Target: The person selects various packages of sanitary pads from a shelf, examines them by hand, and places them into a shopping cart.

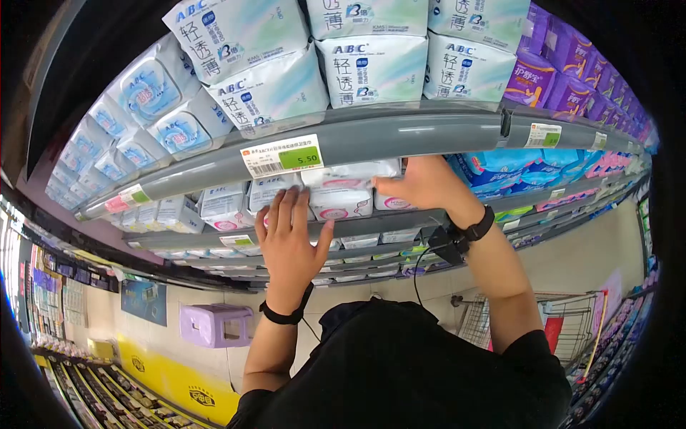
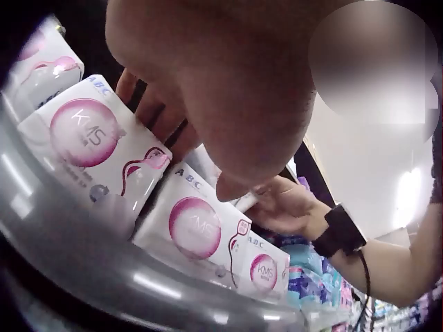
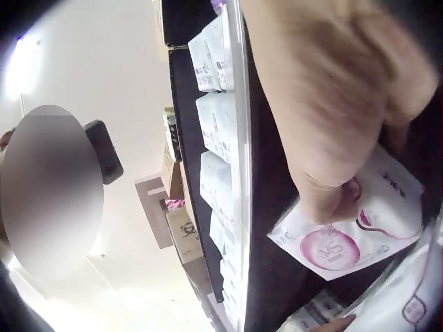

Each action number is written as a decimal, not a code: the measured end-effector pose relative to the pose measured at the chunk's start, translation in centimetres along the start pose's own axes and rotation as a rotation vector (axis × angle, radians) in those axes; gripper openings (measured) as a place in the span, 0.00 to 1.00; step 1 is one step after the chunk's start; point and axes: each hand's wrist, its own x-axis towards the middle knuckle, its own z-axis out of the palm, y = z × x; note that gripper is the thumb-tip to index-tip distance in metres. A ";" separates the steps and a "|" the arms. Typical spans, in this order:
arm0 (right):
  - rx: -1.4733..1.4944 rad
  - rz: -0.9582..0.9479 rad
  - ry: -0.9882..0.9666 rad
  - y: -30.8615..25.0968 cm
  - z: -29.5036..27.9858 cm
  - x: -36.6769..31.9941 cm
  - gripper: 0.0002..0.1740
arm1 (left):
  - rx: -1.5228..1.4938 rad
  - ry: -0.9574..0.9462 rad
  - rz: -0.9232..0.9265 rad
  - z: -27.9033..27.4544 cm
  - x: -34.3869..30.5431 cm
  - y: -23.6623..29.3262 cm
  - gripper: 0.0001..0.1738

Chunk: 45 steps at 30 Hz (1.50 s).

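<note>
My right hand (image 1: 425,182) reaches in under the upper shelf's edge. It grips a white pack of sanitary pads (image 3: 331,247) with a pink circle, the thumb across its face; the far fingers are hidden. In the head view this pack (image 1: 343,174) lies above the front row on the second shelf. My left hand (image 1: 291,239) is beside it, fingers extended over the tops of the white ABC packs. In the left wrist view, a front-row pack (image 2: 197,228) stands below the left thumb, and another pack (image 2: 86,138) is near its fingers.
The grey upper shelf edge (image 1: 400,129) with a price label (image 1: 282,156) runs close above both hands. Blue packs (image 1: 529,171) stand to the right. Behind are a purple stool (image 1: 214,325) and a wire shopping cart (image 1: 572,322).
</note>
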 end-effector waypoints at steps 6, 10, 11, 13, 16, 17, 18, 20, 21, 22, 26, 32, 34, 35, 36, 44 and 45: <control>-0.314 -0.095 0.020 4.0 0.8 1.9 0.27 | 0.000 0.001 0.062 0.6 -0.5 -1.4 0.38; -0.624 0.006 0.002 3.7 0.9 2.6 0.26 | -0.068 -0.011 0.094 0.5 -0.8 -2.4 0.40; -0.666 0.014 0.015 3.5 0.7 2.8 0.25 | -0.090 -0.016 0.098 0.6 -0.9 -2.7 0.40; -0.735 0.034 0.038 3.7 0.4 3.3 0.25 | -0.138 -0.035 0.115 0.6 -1.1 -3.3 0.42; -0.805 0.054 0.058 3.5 0.0 3.8 0.25 | -0.187 -0.061 0.131 0.3 -0.9 -3.7 0.43; -0.814 0.063 0.058 3.5 0.0 4.1 0.25 | -0.203 -0.066 0.136 0.2 -0.9 -3.9 0.43; -0.808 0.068 0.057 3.5 -0.1 4.4 0.24 | -0.218 -0.067 0.142 0.2 -0.8 -4.1 0.43; -0.805 0.081 0.044 3.4 0.0 5.1 0.24 | -0.240 -0.076 0.161 0.0 -0.8 -4.5 0.43; -0.791 0.087 0.035 3.3 0.1 5.5 0.24 | -0.252 -0.079 0.169 -0.1 -0.8 -4.7 0.43; -0.778 0.095 0.025 3.2 0.2 6.0 0.24 | -0.263 -0.083 0.179 -0.3 -0.8 -4.8 0.43; -0.705 0.101 -0.003 2.5 0.4 7.2 0.23 | -0.292 -0.122 0.235 -0.9 -0.6 -5.7 0.44; -0.569 -0.022 0.035 -0.9 3.8 6.0 0.23 | -0.332 -0.170 0.296 -1.3 -0.7 -6.3 0.49; -0.559 0.017 0.056 -2.4 5.9 4.6 0.23 | -0.331 -0.191 0.323 -1.5 -0.6 -6.7 0.49; -0.580 0.108 0.047 -3.1 6.8 3.3 0.25 | -0.351 -0.183 0.312 -1.3 -0.7 -6.7 0.49; -0.588 0.045 0.136 -3.9 7.7 2.2 0.23 | -0.371 -0.171 0.307 -1.1 -1.0 -6.7 0.48; -0.411 0.391 0.730 -2.5 12.7 -18.8 0.10 | -0.850 0.163 0.553 1.0 -4.6 -6.4 0.22; -0.378 0.482 0.708 -1.5 14.7 -22.8 0.10 | -0.988 0.099 0.612 1.1 -4.5 -5.2 0.14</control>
